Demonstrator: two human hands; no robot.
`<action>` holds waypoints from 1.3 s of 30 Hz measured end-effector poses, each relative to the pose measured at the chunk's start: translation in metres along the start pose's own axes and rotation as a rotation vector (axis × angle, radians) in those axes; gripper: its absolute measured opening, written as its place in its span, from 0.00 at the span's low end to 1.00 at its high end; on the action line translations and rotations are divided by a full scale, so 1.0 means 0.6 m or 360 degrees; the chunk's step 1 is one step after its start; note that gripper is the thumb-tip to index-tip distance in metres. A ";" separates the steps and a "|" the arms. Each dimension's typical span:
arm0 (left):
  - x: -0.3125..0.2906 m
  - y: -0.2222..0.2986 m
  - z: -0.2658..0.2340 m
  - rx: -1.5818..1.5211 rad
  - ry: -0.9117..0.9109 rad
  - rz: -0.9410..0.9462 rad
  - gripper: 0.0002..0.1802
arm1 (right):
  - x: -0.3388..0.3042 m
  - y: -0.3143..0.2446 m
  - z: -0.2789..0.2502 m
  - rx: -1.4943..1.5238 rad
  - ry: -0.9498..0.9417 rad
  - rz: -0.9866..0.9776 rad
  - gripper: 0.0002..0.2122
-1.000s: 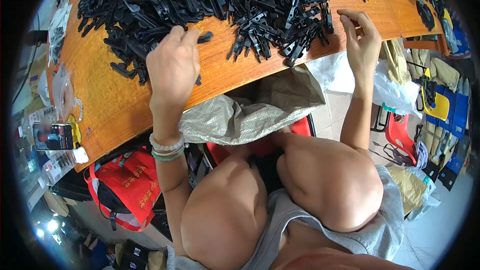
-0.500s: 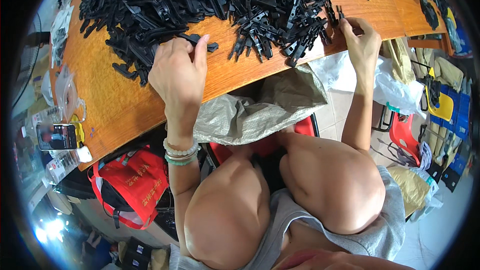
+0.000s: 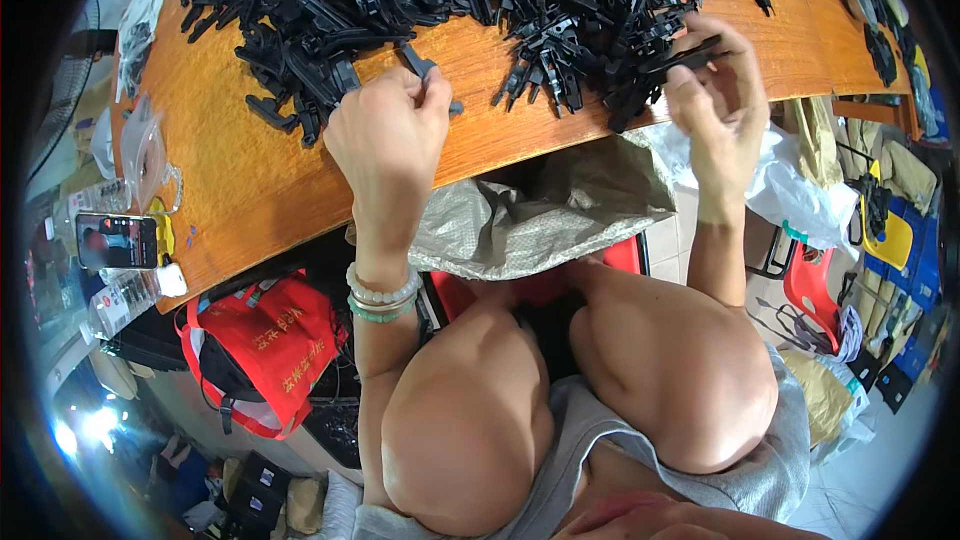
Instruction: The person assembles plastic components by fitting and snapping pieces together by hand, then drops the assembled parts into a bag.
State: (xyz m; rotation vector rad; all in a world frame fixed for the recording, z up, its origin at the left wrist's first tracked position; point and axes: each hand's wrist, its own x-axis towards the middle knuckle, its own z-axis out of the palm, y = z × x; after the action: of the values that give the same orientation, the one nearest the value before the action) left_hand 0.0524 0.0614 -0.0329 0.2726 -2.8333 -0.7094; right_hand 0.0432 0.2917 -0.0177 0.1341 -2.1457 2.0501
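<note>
My left hand is closed over the near edge of the wooden table, gripping a black plastic piece that sticks out beyond the thumb and fingers. Most of that piece is hidden by the hand. To the right, my right hand holds a slim black plastic piece between thumb and fingers; the fingers are slightly blurred. Curved black parts lie in a large heap beyond my left hand. Thinner black parts form another heap between the hands, reaching close to my right fingers.
An open woven sack hangs below the table edge, above my knees. A phone and a clear bottle are at the left. Under the table sits a red bag. White plastic bags and a red chair are at the right.
My right hand has lifted a slim black piece off the heap's edge, and it now slants across the fingers. My left hand has turned, fingers curled tighter. The whole view has shifted slightly.
</note>
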 end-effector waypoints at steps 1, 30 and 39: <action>-0.007 0.004 -0.007 -0.0137 -0.0012 0.0048 0.12 | -0.005 0.003 -0.005 0.0019 -0.0192 0.0059 0.15; -0.053 0.023 -0.011 -0.1099 -0.0484 0.0657 0.20 | -0.026 0.024 0.059 -0.0218 -0.0381 -0.0379 0.15; -0.056 0.026 -0.011 -0.0956 -0.0458 0.0815 0.15 | -0.028 0.022 0.045 -0.0417 -0.0605 -0.0446 0.13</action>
State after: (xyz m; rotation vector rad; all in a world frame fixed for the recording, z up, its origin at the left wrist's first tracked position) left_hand 0.0842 0.0795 -0.0249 -0.6660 -2.5759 -1.4844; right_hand 0.0557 0.2646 -0.0348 0.7958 -2.4158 1.6750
